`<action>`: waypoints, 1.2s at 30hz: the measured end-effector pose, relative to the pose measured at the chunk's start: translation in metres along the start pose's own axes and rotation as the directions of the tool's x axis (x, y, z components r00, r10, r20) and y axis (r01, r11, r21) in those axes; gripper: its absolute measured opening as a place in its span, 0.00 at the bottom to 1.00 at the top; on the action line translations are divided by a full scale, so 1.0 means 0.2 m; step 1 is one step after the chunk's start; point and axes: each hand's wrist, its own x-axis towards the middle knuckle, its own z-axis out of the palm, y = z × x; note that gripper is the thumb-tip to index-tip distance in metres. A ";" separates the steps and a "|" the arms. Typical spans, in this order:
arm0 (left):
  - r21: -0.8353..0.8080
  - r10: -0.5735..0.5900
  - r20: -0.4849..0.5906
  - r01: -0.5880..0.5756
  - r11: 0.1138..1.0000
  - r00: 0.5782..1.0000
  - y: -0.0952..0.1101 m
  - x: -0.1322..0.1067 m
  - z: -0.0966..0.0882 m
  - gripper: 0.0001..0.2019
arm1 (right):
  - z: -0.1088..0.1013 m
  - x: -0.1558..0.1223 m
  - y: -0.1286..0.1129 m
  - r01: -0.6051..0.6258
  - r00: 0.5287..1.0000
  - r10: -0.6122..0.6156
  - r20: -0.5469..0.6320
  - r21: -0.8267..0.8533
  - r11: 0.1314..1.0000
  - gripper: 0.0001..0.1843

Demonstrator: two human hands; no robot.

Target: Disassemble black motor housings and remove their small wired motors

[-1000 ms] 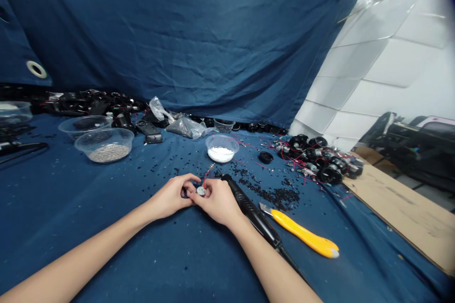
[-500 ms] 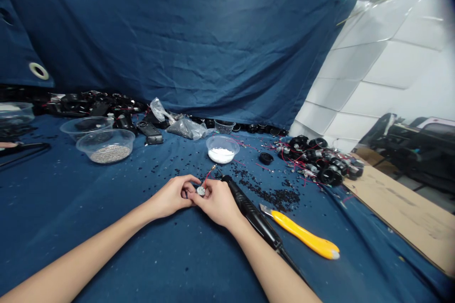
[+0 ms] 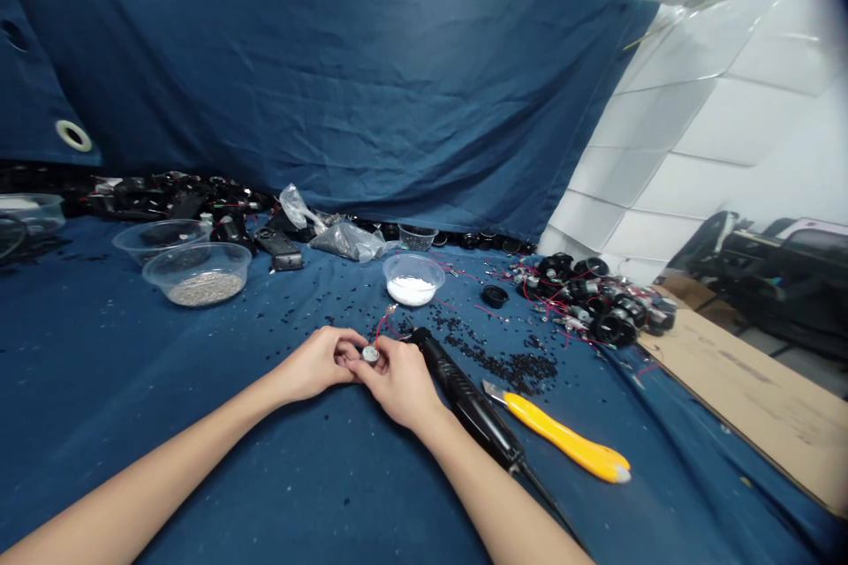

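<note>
My left hand (image 3: 318, 364) and my right hand (image 3: 399, 381) meet at the middle of the blue cloth. Their fingertips pinch a small round silver component (image 3: 370, 354) from either side. A thin red wire (image 3: 381, 328) rises from it and ends in a bare tip. Part of the component is hidden by my fingers. Just right of my right hand lies a black soldering iron (image 3: 464, 397), close to my wrist but apparently not held. Further right rests a yellow utility knife (image 3: 563, 437) with its blade out.
Black granules (image 3: 510, 366) are scattered across the blue cloth (image 3: 199, 424). Clear bowls hold white powder (image 3: 411, 279) and grey granules (image 3: 197, 275). Black parts with red wires (image 3: 593, 305) are heaped at right. Plastic bags (image 3: 344, 240) lie behind. Cardboard (image 3: 748, 393) lies at right.
My hands have drawn slightly closer, and the silver component has shifted a little left. The whole scene has shifted slightly in view, with the head turning a touch.
</note>
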 end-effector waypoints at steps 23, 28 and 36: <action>-0.025 0.017 0.041 -0.016 1.000 0.999 -0.03 0.00 0.01 0.12 | 0.01 -0.04 0.00 -0.033 0.999 0.033 -0.029 -0.015 0.999 0.13; -0.006 0.006 0.047 -0.006 1.000 0.999 -0.01 0.00 0.00 0.13 | 0.04 -0.03 0.00 -0.059 0.998 0.060 -0.034 0.024 0.998 0.12; -0.031 -0.031 0.014 0.032 0.999 0.999 -0.02 0.00 0.02 0.11 | 0.01 -0.04 -0.02 -0.046 0.999 0.045 -0.016 -0.035 0.998 0.10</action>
